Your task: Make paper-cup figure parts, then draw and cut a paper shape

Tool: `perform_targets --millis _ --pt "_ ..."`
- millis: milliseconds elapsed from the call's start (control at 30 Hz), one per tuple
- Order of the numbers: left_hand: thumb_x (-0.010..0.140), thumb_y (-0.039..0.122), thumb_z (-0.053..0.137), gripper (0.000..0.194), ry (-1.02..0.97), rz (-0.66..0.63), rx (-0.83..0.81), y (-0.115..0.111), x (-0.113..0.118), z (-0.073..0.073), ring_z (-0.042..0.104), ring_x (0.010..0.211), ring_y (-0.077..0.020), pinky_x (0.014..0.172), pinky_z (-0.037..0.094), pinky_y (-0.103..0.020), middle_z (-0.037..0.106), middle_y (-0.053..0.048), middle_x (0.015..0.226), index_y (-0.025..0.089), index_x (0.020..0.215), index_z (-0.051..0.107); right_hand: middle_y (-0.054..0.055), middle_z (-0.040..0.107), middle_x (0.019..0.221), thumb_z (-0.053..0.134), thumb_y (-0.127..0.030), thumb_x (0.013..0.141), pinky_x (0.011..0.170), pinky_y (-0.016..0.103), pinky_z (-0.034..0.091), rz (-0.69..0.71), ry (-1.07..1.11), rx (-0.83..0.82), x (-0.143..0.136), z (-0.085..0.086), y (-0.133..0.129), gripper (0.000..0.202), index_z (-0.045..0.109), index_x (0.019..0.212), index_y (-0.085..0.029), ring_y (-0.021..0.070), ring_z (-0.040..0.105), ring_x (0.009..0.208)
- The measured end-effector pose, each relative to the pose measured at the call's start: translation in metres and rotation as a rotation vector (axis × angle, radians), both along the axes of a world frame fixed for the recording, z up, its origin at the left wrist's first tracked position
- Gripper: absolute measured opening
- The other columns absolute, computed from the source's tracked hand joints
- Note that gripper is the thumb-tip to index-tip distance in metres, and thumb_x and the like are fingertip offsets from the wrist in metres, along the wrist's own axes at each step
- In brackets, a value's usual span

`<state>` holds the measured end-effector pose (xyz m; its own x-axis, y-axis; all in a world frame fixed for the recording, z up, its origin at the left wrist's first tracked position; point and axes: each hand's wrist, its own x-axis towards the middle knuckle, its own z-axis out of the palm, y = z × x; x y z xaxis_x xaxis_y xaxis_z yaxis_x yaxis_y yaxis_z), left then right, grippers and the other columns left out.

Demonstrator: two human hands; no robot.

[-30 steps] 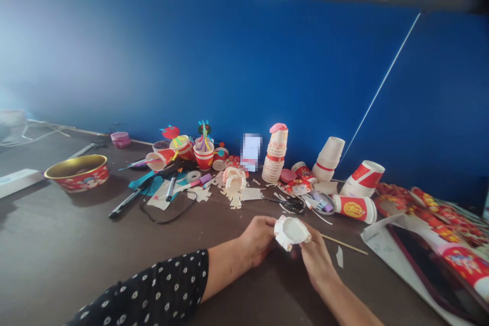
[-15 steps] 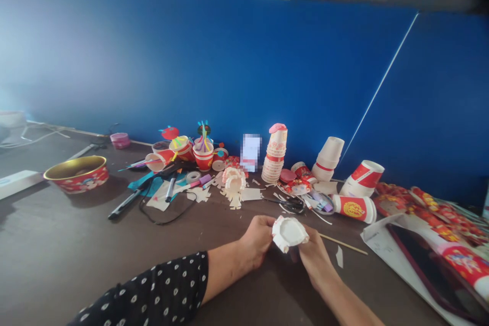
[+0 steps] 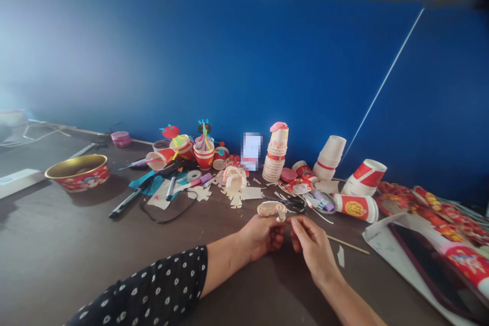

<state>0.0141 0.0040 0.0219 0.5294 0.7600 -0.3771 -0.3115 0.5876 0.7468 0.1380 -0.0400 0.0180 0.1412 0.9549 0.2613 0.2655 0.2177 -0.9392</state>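
My left hand is closed round a small cut paper cup piece, pale with pinkish marks, which tilts above its fingers. A curled strip of it hangs at the right side. Close by on the right, my right hand has its thumb and fingertips pressed together near that strip; what they pinch is too small to make out. Behind the hands lies another cut paper cup shape with paper scraps round it. A thin wooden stick and a white scrap lie right of my right hand.
A red bowl with gold inside stands at left. Pens, a cable and blue paper lie nearer the middle. Stacked paper cups stand at the back, with more cups on the right beside a dark tablet.
The held cup piece has tipped from facing me to a side-on tilt and moved slightly left and up. My right hand has come off its side, fingers now pinched together.
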Motion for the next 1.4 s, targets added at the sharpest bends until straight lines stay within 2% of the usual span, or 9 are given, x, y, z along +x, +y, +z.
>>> perform_targets --millis 67,167,233,333,600,1000,1200,1400 --pt "0.065 0.018 0.058 0.012 0.003 0.015 0.011 -0.001 0.001 -0.001 0.039 0.037 -0.004 0.042 0.026 -0.018 0.045 0.004 0.048 0.013 0.061 0.048 -0.005 0.045 0.046 0.054 -0.041 0.076 0.041 0.021 0.033 -0.009 -0.037 -0.008 0.001 -0.002 0.001 0.025 0.058 0.072 -0.017 0.0109 0.042 0.04" --pt "0.063 0.022 0.062 0.016 0.0 0.056 0.058 -0.003 0.003 -0.003 0.038 0.036 -0.0037 0.042 0.025 -0.019 0.045 0.005 0.047 0.014 0.061 0.048 -0.001 0.054 0.053 0.056 -0.039 0.075 0.041 0.022 0.034 0.025 -0.038 -0.034 0.001 -0.004 0.002 0.023 0.06 0.077 -0.017 0.012 0.045 0.043" --pt "0.061 0.028 0.065 0.022 0.002 0.067 0.117 -0.005 0.004 -0.005 0.037 0.036 -0.0039 0.042 0.024 -0.019 0.045 0.005 0.048 0.013 0.063 0.049 0.002 0.06 0.06 0.056 -0.04 0.074 0.04 0.022 0.035 0.044 -0.027 -0.044 0.001 -0.004 0.003 0.024 0.06 0.078 -0.017 0.013 0.048 0.045" --pt "0.057 0.038 0.069 0.031 0.013 0.07 0.188 -0.006 0.005 -0.007 0.037 0.037 -0.0044 0.041 0.022 -0.02 0.046 0.005 0.048 0.013 0.066 0.052 0.002 0.062 0.058 0.058 -0.041 0.073 0.04 0.023 0.035 0.051 -0.017 -0.063 0.001 -0.004 0.003 0.025 0.062 0.079 -0.017 0.015 0.052 0.047" --pt "0.057 0.044 0.067 0.035 0.055 0.069 0.288 -0.006 0.007 -0.009 0.035 0.034 -0.0042 0.038 0.019 -0.021 0.041 0.006 0.044 0.014 0.06 0.049 -0.001 0.058 0.051 0.059 -0.041 0.073 0.04 0.022 0.031 0.046 0.035 -0.111 0.001 -0.004 0.003 0.026 0.063 0.077 -0.016 0.0116 0.043 0.041" --pt "0.063 0.052 0.055 0.04 0.214 0.089 0.44 -0.011 0.009 -0.007 0.032 0.032 -0.0041 0.035 0.016 -0.021 0.04 0.005 0.04 0.015 0.05 0.047 -0.006 0.045 0.042 0.057 -0.042 0.074 0.041 0.022 0.027 -0.011 -0.013 -0.11 0.002 -0.004 0.0 0.028 0.058 0.06 -0.017 0.01 0.037 0.04" --pt "0.071 0.045 0.048 0.036 0.267 0.103 0.499 -0.013 0.011 -0.007 0.035 0.033 -0.0051 0.035 0.018 -0.021 0.04 0.004 0.04 0.016 0.049 0.046 -0.006 0.042 0.043 0.058 -0.039 0.073 0.041 0.022 0.024 -0.014 0.098 -0.128 0.001 -0.006 0.001 0.025 0.057 0.059 -0.017 0.0094 0.034 0.04" --pt "0.061 0.022 0.056 0.008 0.164 0.171 0.478 -0.016 0.009 -0.001 0.04 0.04 -0.0071 0.041 0.029 -0.021 0.047 0.003 0.048 0.014 0.059 0.054 -0.008 0.037 0.041 0.058 -0.035 0.071 0.041 0.022 0.019 -0.032 0.162 -0.155 0.004 -0.01 0.002 0.023 0.052 0.055 -0.02 0.0093 0.028 0.039"
